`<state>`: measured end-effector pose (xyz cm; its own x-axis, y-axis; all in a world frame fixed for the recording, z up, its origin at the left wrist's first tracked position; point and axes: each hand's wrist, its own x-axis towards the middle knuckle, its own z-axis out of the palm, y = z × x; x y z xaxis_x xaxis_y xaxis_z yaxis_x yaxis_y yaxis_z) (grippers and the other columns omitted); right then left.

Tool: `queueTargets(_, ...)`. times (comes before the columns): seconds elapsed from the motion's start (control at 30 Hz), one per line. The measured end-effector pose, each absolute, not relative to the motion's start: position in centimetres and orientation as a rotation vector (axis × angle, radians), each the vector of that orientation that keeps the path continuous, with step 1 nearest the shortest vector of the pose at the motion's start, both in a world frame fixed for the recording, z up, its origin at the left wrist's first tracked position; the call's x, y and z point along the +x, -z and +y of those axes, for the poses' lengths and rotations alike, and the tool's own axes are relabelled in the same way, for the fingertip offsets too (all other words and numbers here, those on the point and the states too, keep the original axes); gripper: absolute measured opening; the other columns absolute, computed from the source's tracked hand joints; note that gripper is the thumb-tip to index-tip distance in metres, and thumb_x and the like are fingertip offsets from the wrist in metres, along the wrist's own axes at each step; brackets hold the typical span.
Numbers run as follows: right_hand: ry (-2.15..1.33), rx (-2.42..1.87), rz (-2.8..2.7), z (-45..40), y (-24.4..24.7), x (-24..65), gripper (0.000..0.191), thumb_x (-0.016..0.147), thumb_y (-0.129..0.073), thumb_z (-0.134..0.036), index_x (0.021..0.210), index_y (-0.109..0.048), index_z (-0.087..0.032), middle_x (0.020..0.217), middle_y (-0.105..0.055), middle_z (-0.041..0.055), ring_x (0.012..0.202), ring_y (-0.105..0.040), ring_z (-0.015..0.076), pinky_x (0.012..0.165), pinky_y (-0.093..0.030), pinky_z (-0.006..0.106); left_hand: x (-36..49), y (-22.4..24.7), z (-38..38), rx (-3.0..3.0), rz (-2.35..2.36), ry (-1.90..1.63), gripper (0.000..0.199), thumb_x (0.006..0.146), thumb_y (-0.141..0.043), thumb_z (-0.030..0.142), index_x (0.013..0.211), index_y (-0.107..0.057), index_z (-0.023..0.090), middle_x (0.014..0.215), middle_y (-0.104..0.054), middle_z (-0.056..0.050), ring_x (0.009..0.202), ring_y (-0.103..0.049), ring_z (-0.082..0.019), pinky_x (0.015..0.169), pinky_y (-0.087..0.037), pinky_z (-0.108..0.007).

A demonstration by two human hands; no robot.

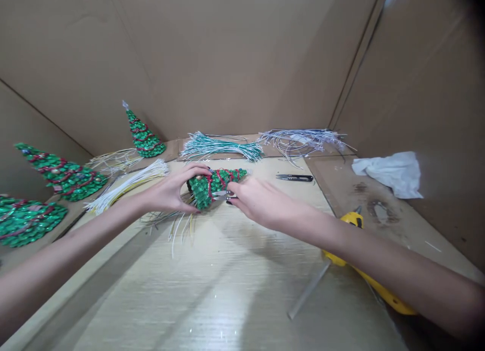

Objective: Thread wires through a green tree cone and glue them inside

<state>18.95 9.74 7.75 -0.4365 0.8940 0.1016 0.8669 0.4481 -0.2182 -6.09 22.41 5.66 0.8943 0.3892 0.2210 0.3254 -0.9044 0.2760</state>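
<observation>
Your left hand (168,189) is clamped around a green beaded cone tree with red garland (217,187), held above the far half of the pale wooden tabletop (227,290); your right hand (261,202) pinches small steel snips (223,194) against the tree.

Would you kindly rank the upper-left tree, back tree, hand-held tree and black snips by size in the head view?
Upper-left green tree looks largest; the back tree and hand-held tree look alike, nearness leaving it unsure; the black snips look smallest.
</observation>
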Motion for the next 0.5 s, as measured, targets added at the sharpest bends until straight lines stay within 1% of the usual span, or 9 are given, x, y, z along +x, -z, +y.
queueTargets(0.1,-0.182,-1.516,-2.508,9.9,-7.1,18.8,0.022,0.101,-0.048,-0.024,0.109,-0.065,-0.013,0.088,-0.072,0.0101,0.066,-0.056,0.0137,0.056,-0.021,0.029,-5.9,-5.5,22.2,2.792,0.53,-0.452,0.086,0.066,-0.086,0.049,0.138,-0.045,0.024,0.136,-0.056,-0.013,0.129,-0.051,-0.034,0.108,-0.044,-0.047)
queueTargets(0.17,-0.155,-1.509,-2.502,10.0,-6.6,18.8,0.022,0.101,-0.046,-0.022,0.106,-0.065,-0.013,0.084,-0.071,0.0089,0.061,-0.054,0.0126,0.054,-0.019,0.029,-5.8,-5.5,22.1,2.788,0.525,-0.455,0.086,0.066,-0.086,0.05,0.138,-0.045,0.024,0.135,-0.057,-0.013,0.127,-0.053,-0.034,0.107,-0.045,-0.046)
queueTargets(0.23,-0.134,-1.508,-2.5,10.1,-6.4,18.8,0.022,0.101,-0.044,-0.021,0.103,-0.064,-0.013,0.081,-0.07,0.008,0.059,-0.053,0.0121,0.054,-0.018,0.03,-5.6,-5.5,21.9,2.795,0.519,-0.45,0.085,0.066,-0.085,0.05,0.137,-0.045,0.024,0.135,-0.056,-0.012,0.126,-0.054,-0.033,0.107,-0.045,-0.046)
queueTargets(0.5,-0.067,-1.462,-2.527,10.2,-5.9,18.8,0.021,0.101,-0.044,-0.022,0.102,-0.063,-0.013,0.083,-0.072,0.008,0.06,-0.056,0.0137,0.053,-0.017,0.03,-5.4,-5.7,21.6,2.799,0.533,-0.454,0.083,0.068,-0.084,0.051,0.136,-0.045,0.025,0.133,-0.057,-0.012,0.125,-0.054,-0.033,0.105,-0.046,-0.048)
